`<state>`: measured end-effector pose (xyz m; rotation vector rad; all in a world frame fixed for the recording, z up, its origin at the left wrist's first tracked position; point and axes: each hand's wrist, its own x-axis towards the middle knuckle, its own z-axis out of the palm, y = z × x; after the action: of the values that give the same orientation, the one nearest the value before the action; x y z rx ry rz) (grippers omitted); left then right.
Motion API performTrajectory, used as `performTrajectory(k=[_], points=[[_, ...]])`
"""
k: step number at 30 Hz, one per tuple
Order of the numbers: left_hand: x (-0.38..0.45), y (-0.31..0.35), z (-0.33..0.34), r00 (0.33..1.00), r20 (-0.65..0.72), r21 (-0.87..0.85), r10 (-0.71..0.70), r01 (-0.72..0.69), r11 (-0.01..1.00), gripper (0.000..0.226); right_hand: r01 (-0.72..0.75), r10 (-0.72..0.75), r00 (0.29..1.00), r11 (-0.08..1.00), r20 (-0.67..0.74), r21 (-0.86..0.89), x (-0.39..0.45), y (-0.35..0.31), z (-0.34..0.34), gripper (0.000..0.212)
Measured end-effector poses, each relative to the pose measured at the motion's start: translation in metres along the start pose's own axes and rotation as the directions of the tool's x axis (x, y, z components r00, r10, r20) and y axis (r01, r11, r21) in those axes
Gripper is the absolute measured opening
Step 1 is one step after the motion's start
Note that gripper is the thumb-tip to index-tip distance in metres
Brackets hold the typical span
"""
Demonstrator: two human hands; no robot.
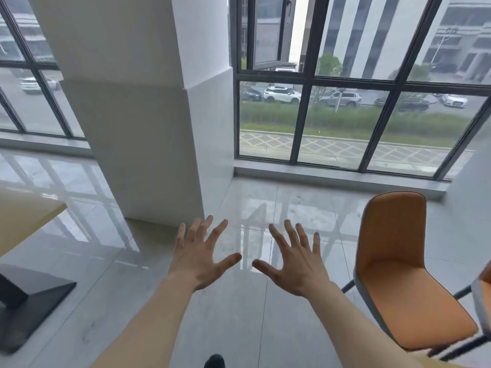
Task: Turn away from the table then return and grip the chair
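Item: two bare hands held out over a glossy tiled floor point(239, 314), backs up, touching nothing. Left hand point(198, 257): fingers straight and fanned wide, thumb out toward the other hand, empty. Right hand point(295, 261): likewise splayed, fingers straight, empty; the thumb tips of the two hands lie near each other but apart. Landmark: orange chair point(403, 282), a moulded shell with a grey back side on dark legs. The chair stands to the right of the right hand, just beside that forearm, so the right hand is the nearer of the two; the left hand lies well apart from it. The chair's seat faces toward the lower left of the view, its back rising at the window side; its long axis runs from backrest top down to seat front, slanting toward the viewer. Left of the chair, beyond both hands: a white pillar point(148, 115). Behind the chair: a dark-framed window point(303, 123) with parked cars outside. Far left of the chair: a pale table top point(24, 216) on a dark base point(29, 301). A dark shoe tip point(214, 362) shows below the hands.
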<state>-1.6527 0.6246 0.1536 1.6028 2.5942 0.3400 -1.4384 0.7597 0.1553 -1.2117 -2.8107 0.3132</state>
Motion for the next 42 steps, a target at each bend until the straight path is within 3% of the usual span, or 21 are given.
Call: performTrajectory(k=[10, 20, 22, 28, 35, 42], points=[[0.310, -0.018, 0.003, 0.990, 0.042, -0.032, 0.135, -0.133, 0.991, 0.094, -0.182, 0.182, 0.983, 0.983, -0.014, -0.020, 0.259, 0.058, -0.036, 0.103], [0.572, 0.070, 0.046, 0.936, 0.067, -0.047, 0.346, -0.343, 0.938, 0.091, -0.356, 0.356, 0.934, 0.935, -0.044, 0.004, 0.444, 0.201, -0.062, 0.101], [0.684, 0.140, 0.076, 0.918, 0.096, -0.062, 0.385, -0.381, 0.923, 0.090, -0.456, 0.461, 0.886, 0.886, -0.056, 0.085, 0.517, 0.294, -0.070, 0.102], [0.765, 0.196, 0.084, 0.882, 0.090, -0.029, 0.462, -0.462, 0.887, 0.094, -0.489, 0.492, 0.870, 0.870, -0.041, 0.068, 0.562, 0.361, -0.090, 0.101], [0.926, 0.354, 0.113, 0.793, 0.085, -0.064, 0.604, -0.600, 0.797, 0.092, -0.616, 0.623, 0.774, 0.782, -0.107, 0.096, 0.647, 0.526, -0.146, 0.102], [1.046, 0.508, 0.172, 0.618, 0.104, -0.134, 0.779, -0.768, 0.626, 0.103, -0.797, 0.801, 0.584, 0.596, -0.130, 0.096, 0.673, 0.664, -0.164, 0.101]])
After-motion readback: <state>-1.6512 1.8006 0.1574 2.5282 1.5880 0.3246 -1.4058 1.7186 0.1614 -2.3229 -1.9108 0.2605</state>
